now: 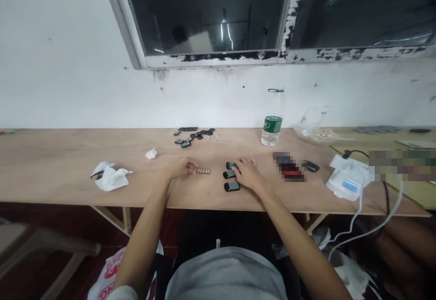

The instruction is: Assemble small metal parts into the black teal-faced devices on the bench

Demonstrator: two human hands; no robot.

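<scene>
My left hand (184,167) rests on the wooden table with its fingers curled together. Its fingertips are at the left end of a short row of small gold-and-silver pieces (203,171); whether anything is pinched in them is too small to see. With fingers apart, my right hand (249,171) lies palm down beside a column of three small black devices with grey-green faces. Its fingertips reach the far device (229,165) and the middle device (229,174), partly covering them. The near device (232,186) lies untouched by the hand.
Behind my hands lie several similar dark pieces (185,143) and small white bits (210,138). A water bottle (271,130) stands near the wall. Crumpled tissue (111,177) lies left; a black fob-like object (311,166) and a white box with cables (347,182) lie right.
</scene>
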